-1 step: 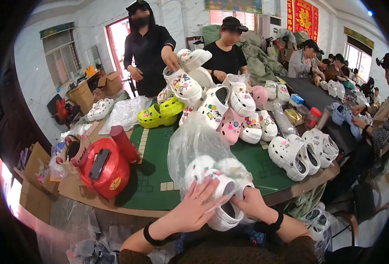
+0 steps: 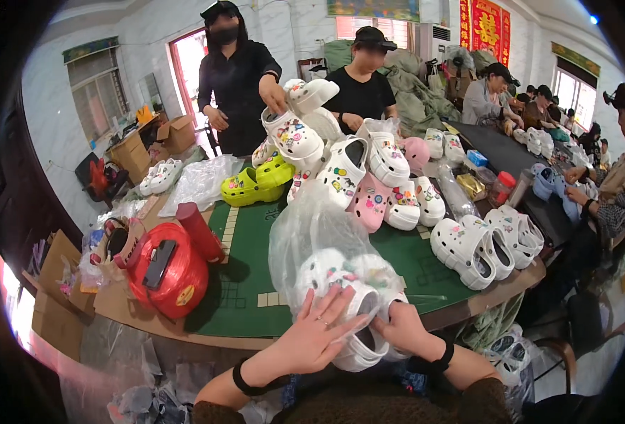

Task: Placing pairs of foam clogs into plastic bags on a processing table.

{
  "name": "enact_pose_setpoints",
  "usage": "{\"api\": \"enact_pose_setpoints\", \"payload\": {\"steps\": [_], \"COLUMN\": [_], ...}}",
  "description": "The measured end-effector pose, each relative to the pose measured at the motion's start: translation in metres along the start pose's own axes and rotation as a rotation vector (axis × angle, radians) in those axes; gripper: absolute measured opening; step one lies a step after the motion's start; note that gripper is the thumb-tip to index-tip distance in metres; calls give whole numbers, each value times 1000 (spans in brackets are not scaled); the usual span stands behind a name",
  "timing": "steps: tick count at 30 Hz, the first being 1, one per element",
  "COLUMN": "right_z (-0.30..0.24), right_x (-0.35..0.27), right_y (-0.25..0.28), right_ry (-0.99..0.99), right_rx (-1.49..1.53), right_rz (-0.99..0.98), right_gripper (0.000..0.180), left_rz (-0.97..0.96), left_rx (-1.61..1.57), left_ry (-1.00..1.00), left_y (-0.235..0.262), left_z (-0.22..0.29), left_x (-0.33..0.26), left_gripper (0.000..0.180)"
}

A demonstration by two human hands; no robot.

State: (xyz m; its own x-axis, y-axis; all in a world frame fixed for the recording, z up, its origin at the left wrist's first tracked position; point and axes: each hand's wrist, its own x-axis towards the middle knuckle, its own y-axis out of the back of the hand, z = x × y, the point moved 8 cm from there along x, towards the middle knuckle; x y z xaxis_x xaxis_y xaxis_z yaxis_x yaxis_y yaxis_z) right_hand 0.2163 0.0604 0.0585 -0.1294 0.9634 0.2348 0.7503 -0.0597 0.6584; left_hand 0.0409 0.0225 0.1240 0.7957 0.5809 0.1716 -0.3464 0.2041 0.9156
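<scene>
At the near table edge, a pair of white clogs (image 2: 358,355) points away from me, its toes inside a clear plastic bag (image 2: 309,230). Small charms show through the film. My left hand (image 2: 319,319) lies on the side of the left clog and the bag, fingers spread. My right hand (image 2: 403,326) grips the right clog around its opening, thumb toward the inside; some fingertips are hidden. Beyond the bag rises a heap of charm-covered clogs, with a white one (image 2: 342,169), a pink one (image 2: 371,205) and a lime-green pair (image 2: 256,182).
A red roll of plastic twine (image 2: 171,272) with a phone (image 2: 158,263) on it stands left, beside a red flask (image 2: 199,233). More white clogs (image 2: 468,247) sit right on the green tabletop (image 2: 238,297). Two people stand across the table; one touches a heaped clog.
</scene>
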Motion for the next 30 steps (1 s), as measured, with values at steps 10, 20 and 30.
{"api": "enact_pose_setpoints", "payload": {"steps": [10,20,30], "right_z": [-36,-27,-39], "right_x": [5,69,14], "right_y": [-32,-31,-37], "right_ry": [430,397,447], "right_rx": [192,-675,-240], "right_rz": [-101,139,-97], "right_gripper": [21,18,69], "left_rz": [-182,332,509], "left_rx": [-282,-230,-252], "left_ry": [-369,-62,519], "left_y": [-52,16,-55], "left_z": [65,7,-67], "left_x": [12,-12,-46], "left_gripper": [55,54,109]}}
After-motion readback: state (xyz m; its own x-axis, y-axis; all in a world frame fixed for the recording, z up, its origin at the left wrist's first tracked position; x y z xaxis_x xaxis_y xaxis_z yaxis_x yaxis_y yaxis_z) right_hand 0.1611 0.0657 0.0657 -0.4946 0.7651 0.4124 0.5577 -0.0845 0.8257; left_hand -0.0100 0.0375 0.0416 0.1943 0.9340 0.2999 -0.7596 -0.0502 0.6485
